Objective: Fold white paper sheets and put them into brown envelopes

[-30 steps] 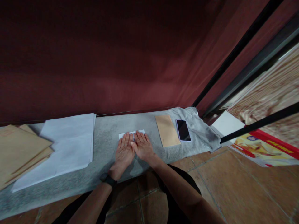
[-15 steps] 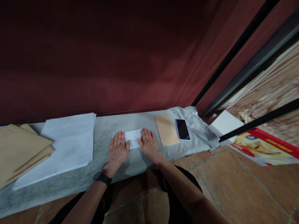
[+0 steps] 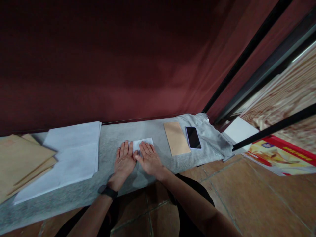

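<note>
A small folded sheet of white paper (image 3: 148,141) lies on the grey cloth, mostly covered by my hands. My left hand (image 3: 124,161) rests flat at its left end, fingers stretched out, with a dark watch on the wrist. Flat across the paper's middle and right part lies my right hand (image 3: 149,160), its fingers extended and its thumb close to the left thumb. To the right of the hands is a brown envelope (image 3: 177,138), and beyond it a phone (image 3: 194,137) with a dark screen.
Grey cloth (image 3: 118,129) covers the long narrow surface against a dark red wall (image 3: 123,82). At left, large white sheets (image 3: 76,151) lie partly under several brown envelopes (image 3: 22,161). Black bars (image 3: 249,54) and a red-yellow printed box (image 3: 283,154) stand at right, above the tiled floor.
My right hand has slid left over the paper, toward my left hand, so the thumbs are now close together. The left hand has stayed about where it was.
</note>
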Motion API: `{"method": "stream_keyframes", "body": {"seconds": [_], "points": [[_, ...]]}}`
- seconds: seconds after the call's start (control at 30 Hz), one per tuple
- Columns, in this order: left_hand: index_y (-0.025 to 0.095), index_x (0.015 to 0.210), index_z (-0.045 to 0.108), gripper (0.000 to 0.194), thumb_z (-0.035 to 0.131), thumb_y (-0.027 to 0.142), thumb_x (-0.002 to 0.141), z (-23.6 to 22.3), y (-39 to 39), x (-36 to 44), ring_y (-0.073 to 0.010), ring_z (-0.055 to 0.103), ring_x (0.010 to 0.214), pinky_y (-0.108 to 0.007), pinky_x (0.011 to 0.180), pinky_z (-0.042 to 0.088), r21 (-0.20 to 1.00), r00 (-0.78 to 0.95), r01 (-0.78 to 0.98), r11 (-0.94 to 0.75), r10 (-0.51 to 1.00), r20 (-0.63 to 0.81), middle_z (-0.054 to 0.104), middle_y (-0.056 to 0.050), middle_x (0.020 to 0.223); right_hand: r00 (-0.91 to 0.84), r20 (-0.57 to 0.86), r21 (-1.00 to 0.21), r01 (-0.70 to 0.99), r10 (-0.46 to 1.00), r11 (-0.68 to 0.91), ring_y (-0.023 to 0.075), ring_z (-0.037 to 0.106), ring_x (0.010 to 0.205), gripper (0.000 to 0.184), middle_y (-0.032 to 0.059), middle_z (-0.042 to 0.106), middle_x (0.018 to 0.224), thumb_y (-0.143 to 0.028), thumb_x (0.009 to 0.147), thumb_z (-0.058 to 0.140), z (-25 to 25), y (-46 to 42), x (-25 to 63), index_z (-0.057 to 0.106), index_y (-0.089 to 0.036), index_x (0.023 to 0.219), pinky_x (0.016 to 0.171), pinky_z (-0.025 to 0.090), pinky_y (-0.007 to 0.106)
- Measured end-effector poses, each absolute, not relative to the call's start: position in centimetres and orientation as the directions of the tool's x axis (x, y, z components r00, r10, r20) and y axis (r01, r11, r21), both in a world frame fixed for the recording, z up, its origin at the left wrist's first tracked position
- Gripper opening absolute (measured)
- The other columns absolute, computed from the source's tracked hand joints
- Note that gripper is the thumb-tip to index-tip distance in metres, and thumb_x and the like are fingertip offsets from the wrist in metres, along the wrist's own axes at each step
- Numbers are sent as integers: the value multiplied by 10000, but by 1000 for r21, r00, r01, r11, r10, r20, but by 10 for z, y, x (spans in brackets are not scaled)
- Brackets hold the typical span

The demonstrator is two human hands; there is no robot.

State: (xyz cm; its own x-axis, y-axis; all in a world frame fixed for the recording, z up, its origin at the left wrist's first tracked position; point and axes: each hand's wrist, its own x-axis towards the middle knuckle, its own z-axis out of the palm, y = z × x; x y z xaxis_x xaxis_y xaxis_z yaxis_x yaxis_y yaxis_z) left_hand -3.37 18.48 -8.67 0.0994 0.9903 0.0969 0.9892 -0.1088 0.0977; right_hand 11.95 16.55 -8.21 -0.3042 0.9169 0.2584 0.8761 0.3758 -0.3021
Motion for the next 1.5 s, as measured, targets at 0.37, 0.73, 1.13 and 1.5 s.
{"method": "stream_keyframes", "body": {"seconds": [0.37, 0.73, 1.13, 1.5], "points": [[4, 1549, 331, 686, 279, 429, 1014, -83, 182, -33, -321, 259, 1541, -495, 1259, 197, 128, 80, 987, -95, 989, 121, 318, -213, 1640, -249, 254, -233, 922, 935, 309, 261, 319, 1515, 655, 143, 337, 1630, -500, 1082, 345, -90, 163, 133, 341, -66, 1572, 1247, 233, 448], [-15, 1528, 361, 661, 237, 380, 1012, -80, 178, -31, -315, 222, 1554, -524, 1271, 160, 215, 45, 971, -106, 961, 272, 338, -228, 1627, -214, 201, -196, 947, 956, 253, 283, 334, 1507, 644, 143, 323, 1632, -483, 1084, 329, -87, 164, 150, 338, -69, 1576, 1235, 247, 459], [44, 1540, 370, 673, 272, 463, 1023, -97, 155, -14, -284, 290, 1532, -487, 1246, 286, 188, 333, 905, -382, 910, 246, 371, -205, 1612, -208, 205, -198, 948, 957, 248, 255, 323, 1514, 575, 120, 310, 1636, -385, 1090, 298, -87, 162, 153, 340, -82, 1578, 1239, 247, 446], [52, 1550, 355, 637, 293, 363, 997, -87, 156, -33, -273, 266, 1542, -474, 1261, 223, 167, 186, 963, -210, 971, 152, 347, -184, 1628, -80, 110, -237, 966, 991, 105, 266, 322, 1515, 552, 104, 332, 1628, -280, 1039, 378, -78, 164, 163, 390, -103, 1562, 1236, 242, 464]]}}
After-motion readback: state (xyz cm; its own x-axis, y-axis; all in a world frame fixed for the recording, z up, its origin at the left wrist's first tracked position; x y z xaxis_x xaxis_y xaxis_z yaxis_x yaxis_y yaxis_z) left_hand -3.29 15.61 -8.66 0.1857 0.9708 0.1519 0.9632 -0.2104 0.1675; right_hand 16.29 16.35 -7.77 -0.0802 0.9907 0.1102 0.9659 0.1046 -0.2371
